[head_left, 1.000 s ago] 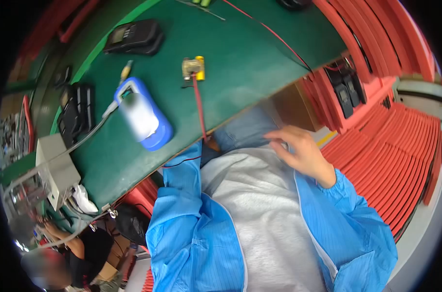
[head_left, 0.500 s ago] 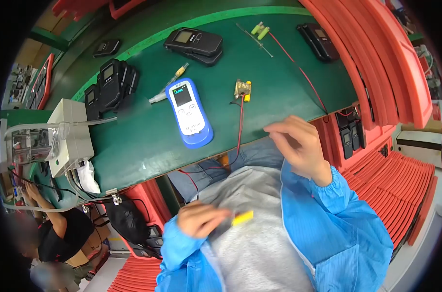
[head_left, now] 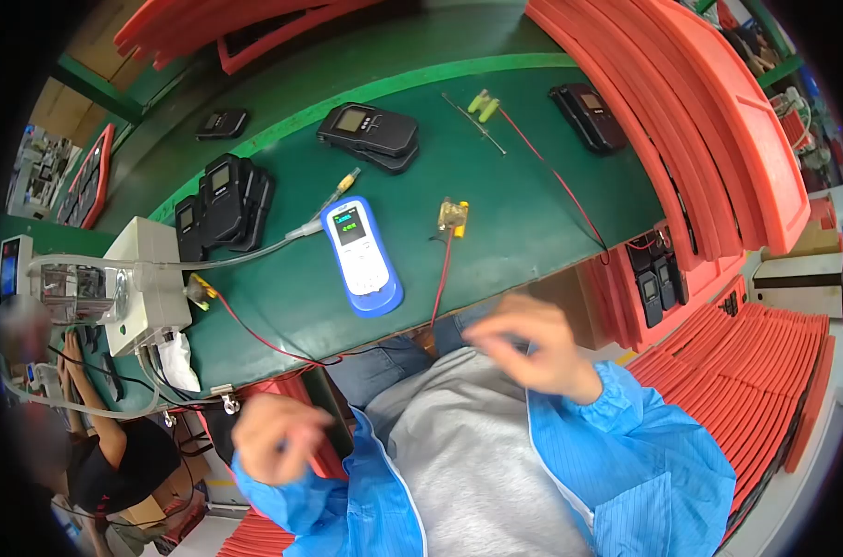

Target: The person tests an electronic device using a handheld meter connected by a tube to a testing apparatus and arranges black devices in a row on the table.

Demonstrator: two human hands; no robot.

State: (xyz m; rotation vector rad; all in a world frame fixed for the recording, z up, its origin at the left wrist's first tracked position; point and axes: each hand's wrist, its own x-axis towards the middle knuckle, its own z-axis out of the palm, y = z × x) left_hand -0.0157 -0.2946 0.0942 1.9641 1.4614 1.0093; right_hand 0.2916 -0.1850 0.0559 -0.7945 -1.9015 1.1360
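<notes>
My left hand (head_left: 278, 438) is blurred by motion in front of the table's near edge, left of my lap; its fingers are smeared. My right hand (head_left: 533, 348) hovers over my lap at the table edge, loosely curved, thumb and fingers apart, nothing visible between them. A blue and white handheld meter (head_left: 361, 255) with a lit screen lies on the green table (head_left: 291, 306). To its right is a small yellow-sided part (head_left: 454, 217) on a red wire. Another yellow part (head_left: 200, 291) with a red wire lies by the grey box (head_left: 143, 288).
Black handheld devices (head_left: 370, 133) lie at the back, more (head_left: 228, 204) stand at the left, others (head_left: 590, 118) at the right. Green cells (head_left: 484, 106) have a long red wire. Red trays (head_left: 728, 399) are stacked at the right. A co-worker's arm (head_left: 106, 432) is at the far left.
My left hand has come up from below the table edge, then moved left. The yellow piece near it earlier is out of its fingers' view; a yellow part now shows by the box. The view has shifted.
</notes>
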